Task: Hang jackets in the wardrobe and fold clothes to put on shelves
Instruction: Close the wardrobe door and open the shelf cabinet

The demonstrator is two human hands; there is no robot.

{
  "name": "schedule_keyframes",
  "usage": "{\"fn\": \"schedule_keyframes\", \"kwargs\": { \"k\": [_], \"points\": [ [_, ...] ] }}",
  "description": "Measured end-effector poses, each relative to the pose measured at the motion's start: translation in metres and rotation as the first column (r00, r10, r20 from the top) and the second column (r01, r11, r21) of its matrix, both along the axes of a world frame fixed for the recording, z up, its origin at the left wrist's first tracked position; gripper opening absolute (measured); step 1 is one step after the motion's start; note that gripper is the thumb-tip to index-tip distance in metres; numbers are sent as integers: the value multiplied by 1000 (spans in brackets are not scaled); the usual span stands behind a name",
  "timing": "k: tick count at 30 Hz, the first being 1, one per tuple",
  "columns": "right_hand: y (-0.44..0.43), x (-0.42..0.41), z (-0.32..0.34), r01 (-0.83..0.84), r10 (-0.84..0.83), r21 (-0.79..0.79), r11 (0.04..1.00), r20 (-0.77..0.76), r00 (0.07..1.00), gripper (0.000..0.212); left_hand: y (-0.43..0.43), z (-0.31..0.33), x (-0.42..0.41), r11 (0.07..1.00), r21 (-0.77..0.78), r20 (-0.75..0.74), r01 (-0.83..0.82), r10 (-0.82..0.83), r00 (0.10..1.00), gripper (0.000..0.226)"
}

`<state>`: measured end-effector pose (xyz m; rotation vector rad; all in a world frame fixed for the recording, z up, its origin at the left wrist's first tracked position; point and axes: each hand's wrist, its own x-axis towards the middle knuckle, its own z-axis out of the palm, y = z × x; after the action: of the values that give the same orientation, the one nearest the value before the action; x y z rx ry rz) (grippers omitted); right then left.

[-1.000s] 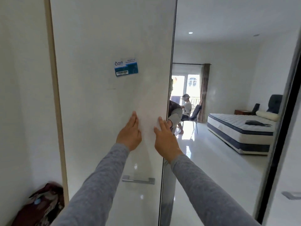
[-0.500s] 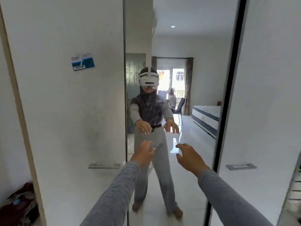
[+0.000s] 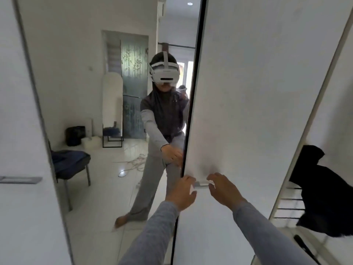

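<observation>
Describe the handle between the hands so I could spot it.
Right of the mirror stands a white door. Low on it, near the mirror's edge, is a silver handle. Unlike the far-left handle, it lies between left hand and right hand.

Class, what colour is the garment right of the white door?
The garment is black; head view.

blocked: white door panel (image 3: pixel 257 92) ahead | open: wardrobe opening (image 3: pixel 286 207) at right, dark garment (image 3: pixel 322 190) hanging there

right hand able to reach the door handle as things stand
Likely yes: the right hand hovers beside the door handle, nothing between them; the left hand covers only its left end.
</observation>
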<state>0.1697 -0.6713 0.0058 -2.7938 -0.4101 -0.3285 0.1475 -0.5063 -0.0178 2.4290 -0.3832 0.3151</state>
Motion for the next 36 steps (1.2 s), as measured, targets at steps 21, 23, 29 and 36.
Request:
{"fn": "schedule_keyframes", "kwargs": {
  "k": [21,23,29,36],
  "points": [
    [-45,18,-57,-269,218,308,912,189,957,28,-57,-48,8,957,100,453,-271,198,869,24],
    [-49,7,-58,-255,203,333,908,184,962,26,-59,-48,-4,955,143,484,-261,162,860,25],
    [-72,-50,-57,-183,151,388,903,112,982,21,-78,-46,-60,922,334,494,-198,8,870,33],
    [-102,-127,-48,-76,72,252,965,26,997,24,-97,-32,-128,891,447,508,-80,-180,843,37]
  ]
}}
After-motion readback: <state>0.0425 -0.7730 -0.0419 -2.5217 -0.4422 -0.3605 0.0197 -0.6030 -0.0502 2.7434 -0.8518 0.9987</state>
